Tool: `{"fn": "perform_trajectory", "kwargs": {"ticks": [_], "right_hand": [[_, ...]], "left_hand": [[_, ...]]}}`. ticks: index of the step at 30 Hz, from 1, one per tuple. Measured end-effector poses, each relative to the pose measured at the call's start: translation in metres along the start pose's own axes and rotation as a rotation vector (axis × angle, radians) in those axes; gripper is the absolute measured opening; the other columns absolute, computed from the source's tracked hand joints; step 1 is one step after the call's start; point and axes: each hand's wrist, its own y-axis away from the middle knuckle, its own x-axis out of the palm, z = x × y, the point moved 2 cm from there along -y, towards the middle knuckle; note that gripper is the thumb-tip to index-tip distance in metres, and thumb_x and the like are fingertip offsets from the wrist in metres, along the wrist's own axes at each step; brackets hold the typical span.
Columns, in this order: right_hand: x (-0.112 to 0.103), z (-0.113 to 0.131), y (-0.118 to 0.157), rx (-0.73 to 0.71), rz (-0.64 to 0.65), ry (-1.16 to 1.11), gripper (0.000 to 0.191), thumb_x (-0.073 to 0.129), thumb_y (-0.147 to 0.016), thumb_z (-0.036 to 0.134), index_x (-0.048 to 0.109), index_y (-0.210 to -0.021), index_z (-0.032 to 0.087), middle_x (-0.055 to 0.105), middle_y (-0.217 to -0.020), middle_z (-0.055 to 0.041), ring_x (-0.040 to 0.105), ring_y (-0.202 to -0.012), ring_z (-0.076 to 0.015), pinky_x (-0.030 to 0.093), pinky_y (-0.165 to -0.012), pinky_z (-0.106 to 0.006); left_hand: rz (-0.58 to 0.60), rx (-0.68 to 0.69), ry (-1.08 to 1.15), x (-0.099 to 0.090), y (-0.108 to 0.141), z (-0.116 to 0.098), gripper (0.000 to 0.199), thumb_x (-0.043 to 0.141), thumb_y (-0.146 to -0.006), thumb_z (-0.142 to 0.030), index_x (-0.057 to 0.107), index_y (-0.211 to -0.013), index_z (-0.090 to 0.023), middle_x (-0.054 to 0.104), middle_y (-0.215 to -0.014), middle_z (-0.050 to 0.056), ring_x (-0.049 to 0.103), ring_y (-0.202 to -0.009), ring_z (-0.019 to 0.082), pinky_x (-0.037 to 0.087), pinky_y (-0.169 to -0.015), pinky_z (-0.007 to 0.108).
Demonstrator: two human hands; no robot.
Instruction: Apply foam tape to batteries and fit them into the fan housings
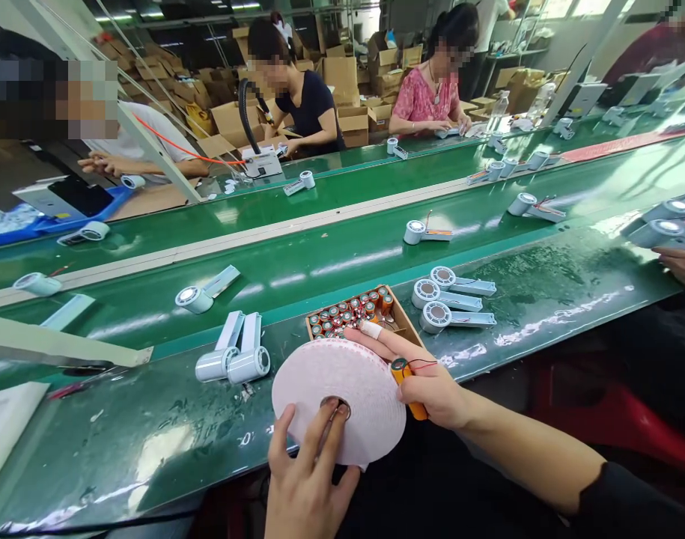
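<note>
Right hand (432,385): fingers closed around an orange battery cell (405,380) with thin red and black leads trailing off its top; the bandaged index finger (370,330) is stretched out and rests on the far rim of the tape roll (338,400). Cell sits against the roll's right edge, touching or nearly so.

Left hand (308,479): fingers spread, not gripping anything; two fingertips pressed at the roll's core hole (335,406), thumb on the near face. It pins the roll flat at the near edge of the green bench (151,442).

Step in hand, as judged: taking a piece of adhesive tape off the roll for the cell. The index finger looks to be feeling for the free end; no lifted tape end can be made out.

Next move would call for the left hand to keep the roll from turning while the right peels, and for the leads to stay clear of the sticky face.

Around the roll:
- just beyond it, a cardboard tray (405,323) of more orange cells
- beyond and right, three white handheld fan bodies (451,299) lying side by side
- to the left, two more fan bodies (233,355), heads toward the near edge
- farther off, conveyor belt (320,262) with scattered fan bodies; other people seated across it
- far right, another person's hand (682,263) at the bench.
</note>
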Motion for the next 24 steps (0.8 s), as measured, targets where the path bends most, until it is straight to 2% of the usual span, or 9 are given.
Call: {"fn": "perform_trajectory", "kwargs": {"ticks": [4, 7, 9, 11, 12, 15, 18, 21, 24], "right_hand": [[-0.015, -0.005, 0.001, -0.029, 0.016, 0.175, 0.093, 0.057, -0.068, 0.011, 0.04, -0.155, 0.038, 0.038, -0.164, -0.0013, 0.038, -0.148, -0.0252, 0.035, -0.119, -0.051], [-0.029, -0.001, 0.009, 0.032, -0.024, 0.393, 0.079, 0.07, -0.08, 0.02, 0.042, -0.152, 0.035, 0.052, -0.151, -0.0059, 0.054, -0.134, -0.0258, 0.044, -0.113, -0.048], [-0.036, 0.005, 0.014, 0.129, -0.03, 0.532, 0.049, 0.074, -0.087, 0.03, 0.06, -0.134, 0.029, 0.068, -0.127, -0.0067, 0.065, -0.114, -0.0264, 0.053, -0.1, -0.045], [-0.041, 0.009, 0.017, 0.216, -0.019, 0.678, 0.016, 0.071, -0.093, 0.035, 0.072, -0.104, 0.024, 0.074, -0.1, -0.0049, 0.07, -0.092, -0.0254, 0.058, -0.086, -0.041], [-0.044, 0.01, 0.017, 0.233, -0.026, 0.713, 0.013, 0.069, -0.094, 0.035, 0.072, -0.093, 0.023, 0.074, -0.091, -0.0039, 0.07, -0.085, -0.0247, 0.058, -0.081, -0.04], [-0.049, 0.007, 0.012, 0.157, -0.16, 0.538, 0.015, 0.075, -0.09, 0.036, 0.074, -0.097, 0.023, 0.076, -0.092, -0.0032, 0.072, -0.089, -0.0252, 0.059, -0.086, -0.041], [-0.047, -0.003, 0.006, -0.048, -0.447, 0.198, 0.04, 0.086, -0.082, 0.039, 0.072, -0.116, 0.023, 0.078, -0.102, -0.0059, 0.074, -0.096, -0.0264, 0.06, -0.094, -0.044], [-0.032, -0.016, 0.006, -0.251, -0.682, -0.045, 0.048, 0.087, -0.082, 0.04, 0.068, -0.123, 0.022, 0.078, -0.107, -0.0079, 0.075, -0.097, -0.0267, 0.062, -0.093, -0.045], [-0.011, -0.033, 0.009, -0.379, -0.781, -0.188, 0.051, 0.086, -0.084, 0.038, 0.064, -0.128, 0.025, 0.076, -0.116, -0.007, 0.073, -0.109, -0.0253, 0.061, -0.097, -0.042]], "left_hand": [[0.004, 0.013, -0.036, -0.005, 0.001, 0.004, 0.074, 0.07, -0.08, -0.018, 0.051, -0.151, -0.024, 0.067, -0.138, 0.005, 0.04, -0.145, 0.037, 0.018, -0.127, 0.055], [0.005, 0.003, -0.085, -0.014, 0.001, 0.012, 0.075, 0.069, -0.084, -0.02, 0.047, -0.155, -0.027, 0.068, -0.137, 0.003, 0.051, -0.135, 0.035, 0.014, -0.128, 0.055], [0.013, 0.005, -0.099, -0.021, -0.003, 0.016, 0.078, 0.069, -0.084, -0.021, 0.043, -0.157, -0.028, 0.068, -0.137, 0.003, 0.055, -0.13, 0.035, 0.013, -0.128, 0.055], [0.034, 0.031, -0.092, -0.025, -0.008, 0.017, 0.082, 0.068, -0.085, -0.019, 0.038, -0.16, -0.029, 0.067, -0.138, 0.001, 0.057, -0.125, 0.034, 0.014, -0.128, 0.054], [0.043, 0.046, -0.085, -0.025, -0.01, 0.016, 0.083, 0.068, -0.085, -0.019, 0.036, -0.161, -0.03, 0.067, -0.138, 0.0, 0.058, -0.124, 0.034, 0.013, -0.128, 0.054], [0.034, 0.019, -0.032, -0.021, -0.015, 0.008, 0.079, 0.072, -0.085, -0.025, 0.042, -0.157, -0.036, 0.068, -0.136, -0.001, 0.056, -0.126, 0.035, 0.011, -0.128, 0.055], [-0.027, -0.084, 0.008, -0.012, -0.018, -0.005, 0.07, 0.079, -0.083, -0.037, 0.054, -0.148, -0.04, 0.07, -0.131, 0.002, 0.055, -0.128, 0.036, 0.011, -0.126, 0.057], [-0.116, -0.128, -0.069, -0.003, -0.022, -0.017, 0.073, 0.081, -0.08, -0.046, 0.055, -0.147, -0.033, 0.07, -0.13, 0.006, 0.055, -0.127, 0.037, 0.016, -0.123, 0.057], [-0.209, -0.144, -0.169, 0.002, -0.03, -0.03, 0.083, 0.081, -0.077, -0.053, 0.053, -0.148, -0.021, 0.071, -0.121, 0.013, 0.057, -0.12, 0.038, 0.024, -0.119, 0.057]]}}
